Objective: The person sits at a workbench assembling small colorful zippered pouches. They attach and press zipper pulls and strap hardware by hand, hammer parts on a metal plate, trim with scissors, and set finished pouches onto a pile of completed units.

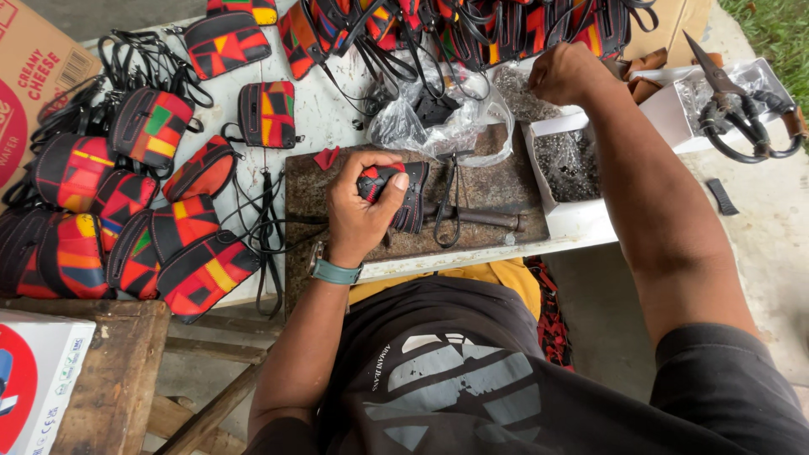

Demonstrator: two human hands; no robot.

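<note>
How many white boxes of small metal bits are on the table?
2. One open white box lies just right of the dark work slab, full of dark metal bits. The second white box sits farther right, under the black scissors. More may be hidden.

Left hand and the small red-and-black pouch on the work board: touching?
Touching. The head view shows the left hand closed around the red-and-black pouch, fingers wrapped over its top and thumb pressed on its front, above the dark work board.
</note>
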